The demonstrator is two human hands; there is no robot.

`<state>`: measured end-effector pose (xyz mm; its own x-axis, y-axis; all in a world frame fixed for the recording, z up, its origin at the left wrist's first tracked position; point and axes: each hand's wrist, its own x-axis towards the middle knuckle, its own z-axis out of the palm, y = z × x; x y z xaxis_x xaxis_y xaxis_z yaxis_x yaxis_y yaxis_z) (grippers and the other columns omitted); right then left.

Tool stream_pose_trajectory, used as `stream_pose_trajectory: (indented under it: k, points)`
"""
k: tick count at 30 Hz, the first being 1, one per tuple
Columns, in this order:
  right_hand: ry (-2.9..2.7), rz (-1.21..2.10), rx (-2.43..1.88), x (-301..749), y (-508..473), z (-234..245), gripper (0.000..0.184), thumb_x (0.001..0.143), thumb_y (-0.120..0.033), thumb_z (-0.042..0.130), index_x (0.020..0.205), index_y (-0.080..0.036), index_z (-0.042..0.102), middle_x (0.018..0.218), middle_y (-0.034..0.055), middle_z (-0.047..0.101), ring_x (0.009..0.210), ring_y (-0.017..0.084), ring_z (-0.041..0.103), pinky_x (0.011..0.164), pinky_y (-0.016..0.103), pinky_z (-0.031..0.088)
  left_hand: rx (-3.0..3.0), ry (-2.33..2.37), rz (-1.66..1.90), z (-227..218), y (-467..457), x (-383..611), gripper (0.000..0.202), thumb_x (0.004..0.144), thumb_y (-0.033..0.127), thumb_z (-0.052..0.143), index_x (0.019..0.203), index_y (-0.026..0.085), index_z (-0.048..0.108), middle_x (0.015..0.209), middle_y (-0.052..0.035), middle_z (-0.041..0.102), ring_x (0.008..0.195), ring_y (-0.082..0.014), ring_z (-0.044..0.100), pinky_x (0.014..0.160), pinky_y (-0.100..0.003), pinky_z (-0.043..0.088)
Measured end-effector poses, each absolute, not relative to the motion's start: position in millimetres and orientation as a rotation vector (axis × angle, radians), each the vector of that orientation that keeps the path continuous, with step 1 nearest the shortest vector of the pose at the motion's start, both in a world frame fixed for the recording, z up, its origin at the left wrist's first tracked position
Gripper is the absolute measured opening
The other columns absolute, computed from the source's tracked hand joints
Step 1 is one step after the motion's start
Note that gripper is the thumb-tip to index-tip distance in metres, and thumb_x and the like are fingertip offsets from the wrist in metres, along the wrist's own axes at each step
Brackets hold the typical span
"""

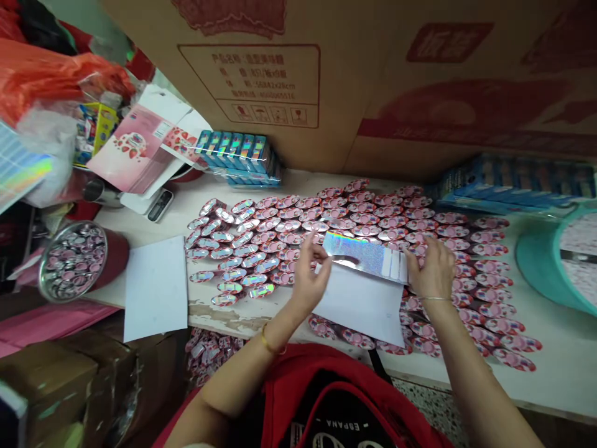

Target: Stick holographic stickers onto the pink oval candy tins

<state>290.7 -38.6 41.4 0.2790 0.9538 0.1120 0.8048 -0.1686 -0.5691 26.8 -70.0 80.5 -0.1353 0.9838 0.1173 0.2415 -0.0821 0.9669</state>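
Note:
A silvery holographic sheet (361, 254) shows above a white sheet of paper (364, 302), both lying over rows of small oval pink packages (326, 214). Whether the two are one folded piece, I cannot tell. My left hand (308, 270) pinches the left edge of the holographic sheet between thumb and fingers. At its right edge, the thumb of my right hand (433, 270) presses on the sheet, with the fingers bent over the packages beside it. Many of the packages on the left carry shiny strips, while those on the right look matte pink.
Cardboard boxes (340, 143) stand along the back. Wrapped blue packs (242, 155) are at back left, more blue packs (522, 180) at back right. A steel pot (112, 255) and a white sheet (156, 286) sit left. A teal tub (536, 255) is at right.

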Motion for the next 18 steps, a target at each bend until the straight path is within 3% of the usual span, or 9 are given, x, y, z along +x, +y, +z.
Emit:
stream_pose_trajectory:
  k: [2, 6, 9, 13, 18]
  points:
    - [-1.596, 0.442, -1.87, 256.7, -38.8, 58.1, 0.057, 0.084, -0.06, 0.054, 0.118, -0.014, 0.06, 0.11, 0.0179, 0.063, 0.101, 0.029, 0.058, 0.088, 0.047, 0.046, 1.125, 1.525, 1.367, 83.2, -72.2, -0.3, 0.065, 0.088, 0.031, 0.062, 0.146, 0.027, 0.032, 0.084, -0.0004, 0.054, 0.076, -0.0126, 0.055, 0.072, -0.026, 0.048]
    - [-1.415, 1.291, -1.457, 148.5, -43.8, 73.4, 0.051, 0.089, -0.058, 0.048, 0.122, -0.02, 0.057, 0.101, 0.0103, 0.064, 0.078, 0.019, 0.06, 0.066, 0.032, 0.051, 0.785, 1.634, 1.485, 79.8, -76.0, -48.1, 0.068, 0.078, 0.031, 0.073, 0.138, 0.026, 0.041, 0.079, 0.0021, 0.053, 0.067, -0.0087, 0.052, 0.062, -0.02, 0.044]
    - [-1.272, 1.559, -1.354, 78.6, -43.4, 62.5, 0.046, 0.077, -0.058, 0.065, 0.104, -0.02, 0.062, 0.088, 0.0051, 0.063, 0.067, 0.015, 0.054, 0.059, 0.028, 0.047, 0.667, 1.724, 1.515, 73.6, -78.3, -72.6, 0.071, 0.074, 0.031, 0.076, 0.136, 0.025, 0.043, 0.078, 0.0028, 0.053, 0.065, -0.0077, 0.051, 0.061, -0.019, 0.043]
    - [-1.215, 1.586, -1.326, 35.9, -27.2, 42.4, 0.03, 0.083, -0.05, 0.059, 0.075, -0.021, 0.057, 0.065, -0.0016, 0.053, 0.058, 0.013, 0.045, 0.057, 0.027, 0.041, 0.585, 1.748, 1.512, 59.8, -72.0, -94.9, 0.073, 0.07, 0.03, 0.078, 0.135, 0.023, 0.044, 0.077, 0.0037, 0.054, 0.064, -0.0072, 0.052, 0.063, -0.02, 0.044]
    - [-1.538, 1.19, -1.364, 18.1, 12.0, 25.1, 0.021, 0.085, -0.035, 0.057, 0.069, -0.022, 0.056, 0.07, 0.0004, 0.055, 0.071, 0.016, 0.05, 0.068, 0.029, 0.04, 0.627, 1.777, 1.51, 32.0, -40.6, -118.1, 0.073, 0.073, 0.029, 0.074, 0.138, 0.022, 0.041, 0.077, 0.0035, 0.055, 0.062, -0.0074, 0.051, 0.061, -0.02, 0.043]
